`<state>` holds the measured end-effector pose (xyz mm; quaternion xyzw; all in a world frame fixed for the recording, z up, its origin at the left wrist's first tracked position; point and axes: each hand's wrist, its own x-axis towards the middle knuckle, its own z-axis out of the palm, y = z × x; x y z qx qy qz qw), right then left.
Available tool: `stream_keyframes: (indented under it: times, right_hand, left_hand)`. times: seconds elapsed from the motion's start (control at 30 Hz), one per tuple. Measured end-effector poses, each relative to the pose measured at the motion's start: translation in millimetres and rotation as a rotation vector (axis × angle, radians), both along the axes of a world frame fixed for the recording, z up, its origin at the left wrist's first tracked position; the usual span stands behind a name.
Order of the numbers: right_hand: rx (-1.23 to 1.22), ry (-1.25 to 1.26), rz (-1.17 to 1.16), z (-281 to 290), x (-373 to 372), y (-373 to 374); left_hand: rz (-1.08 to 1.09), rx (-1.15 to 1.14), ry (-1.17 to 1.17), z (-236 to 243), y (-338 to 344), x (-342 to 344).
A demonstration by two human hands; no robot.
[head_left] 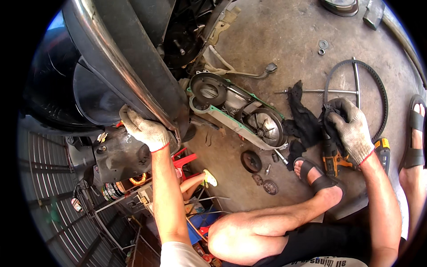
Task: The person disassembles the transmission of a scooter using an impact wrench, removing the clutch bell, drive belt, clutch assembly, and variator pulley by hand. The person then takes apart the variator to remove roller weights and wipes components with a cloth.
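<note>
My left hand [144, 129], in a pale knitted glove with a red cuff edge, rests on the dark body panel [100, 95] of a motor scooter, beside its metal rail [113, 55]. Its fingers lie stretched along the panel. The right hand [353, 127], gloved alike, is closed around a bunched black rag [330, 118]. Just below that hand an orange and black cordless power tool [331, 158] lies on the ground. More black cloth [307, 127] spreads to the left, touching a long casing cover [222, 113] with a green gasket edge.
A ribbed drive belt [383, 89] loops around a T-handle wrench [357, 78] at the right. Washers [323, 44], a round black part [251, 161] and a toothed disc [270, 187] lie on the concrete. My sandalled foot [316, 175] is near the tool. Another person's leg [191, 189] shows beyond my left arm.
</note>
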<state>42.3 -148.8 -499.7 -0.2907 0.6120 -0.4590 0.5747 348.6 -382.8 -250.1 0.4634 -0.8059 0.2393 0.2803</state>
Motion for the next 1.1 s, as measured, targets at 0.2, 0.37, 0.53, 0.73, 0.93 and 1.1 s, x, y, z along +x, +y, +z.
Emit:
stream_keyframes:
  times: [0.2,0.37,0.53,0.73,0.93,1.1]
  right_hand:
    - [-0.03,0.041,0.005,-2.9,19.2,-1.9]
    - [-0.094,0.05,0.017,3.6,39.5,-7.8]
    - [-0.091,0.054,0.047,2.4,50.5,-7.7]
    - [-0.11,0.116,0.059,2.4,51.6,-8.2]
    - [-0.125,0.144,-0.005,-3.2,52.8,-5.7]
    - [-0.14,0.189,-0.053,-8.6,52.7,-3.7]
  left_hand:
    - [-0.04,0.066,0.104,-7.4,1.1,-10.6]
    - [-0.049,0.141,0.146,-6.2,4.8,-14.5]
    - [-0.04,0.141,0.202,-5.3,4.3,-18.1]
    - [-0.074,0.152,0.206,-5.0,5.2,-18.7]
    - [-0.067,0.159,0.22,-3.8,7.4,-20.4]
    - [-0.064,0.113,0.212,-8.0,8.0,-24.1]
